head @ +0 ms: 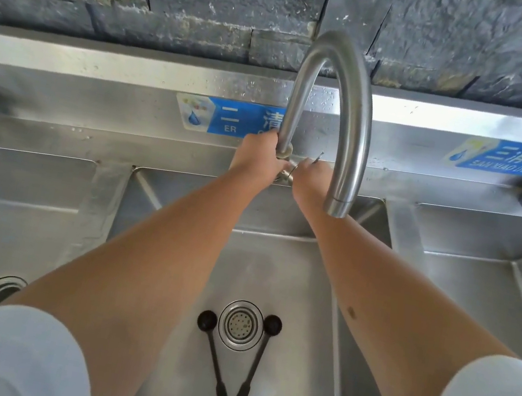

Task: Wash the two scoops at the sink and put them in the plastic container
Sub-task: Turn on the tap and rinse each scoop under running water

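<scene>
Both hands are up at the base of the tap (pixel 328 119), far from the work. The left hand (pixel 255 159) grips the foot of the curved pipe; the right hand (pixel 311 175) pinches the small valve lever just beside it. No water shows at the spout. The two black scoops lie on the floor of the middle sink (pixel 275 269), close to the person: the left scoop (pixel 214 359) and the right scoop (pixel 254 366) flank the drain (pixel 240 325), bowls toward the tap, handles converging toward the near wall in a V. Each hand is about equally far from its own-side scoop. The basin floor around them is bare, with room to reach down. No plastic container is in view.
</scene>
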`<move>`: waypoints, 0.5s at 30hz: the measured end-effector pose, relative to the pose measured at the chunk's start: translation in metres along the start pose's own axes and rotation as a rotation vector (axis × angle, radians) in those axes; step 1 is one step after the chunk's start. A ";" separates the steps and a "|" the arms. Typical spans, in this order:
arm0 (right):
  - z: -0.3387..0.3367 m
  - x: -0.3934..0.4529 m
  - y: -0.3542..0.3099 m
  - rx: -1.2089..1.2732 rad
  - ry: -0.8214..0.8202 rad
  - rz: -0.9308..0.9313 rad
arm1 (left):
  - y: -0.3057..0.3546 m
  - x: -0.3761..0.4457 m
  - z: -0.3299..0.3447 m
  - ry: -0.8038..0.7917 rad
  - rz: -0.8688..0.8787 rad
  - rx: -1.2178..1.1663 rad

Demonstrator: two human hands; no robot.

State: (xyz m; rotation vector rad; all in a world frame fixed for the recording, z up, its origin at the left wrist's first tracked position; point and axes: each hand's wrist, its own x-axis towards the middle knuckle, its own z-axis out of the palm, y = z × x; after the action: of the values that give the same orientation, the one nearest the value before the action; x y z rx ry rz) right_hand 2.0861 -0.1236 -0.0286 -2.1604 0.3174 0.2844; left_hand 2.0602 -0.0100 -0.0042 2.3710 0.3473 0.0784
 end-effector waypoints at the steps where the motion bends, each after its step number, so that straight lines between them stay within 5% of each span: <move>1: 0.002 0.001 0.002 0.078 -0.006 -0.001 | 0.000 0.000 0.000 -0.002 0.000 0.005; 15: 0.010 0.010 0.010 0.254 0.016 -0.027 | 0.002 -0.003 -0.004 -0.003 0.006 0.000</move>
State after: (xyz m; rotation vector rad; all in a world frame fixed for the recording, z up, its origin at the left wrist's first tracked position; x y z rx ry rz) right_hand 2.0915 -0.1220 -0.0455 -1.9161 0.3161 0.1998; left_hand 2.0568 -0.0098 0.0001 2.3718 0.3388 0.0771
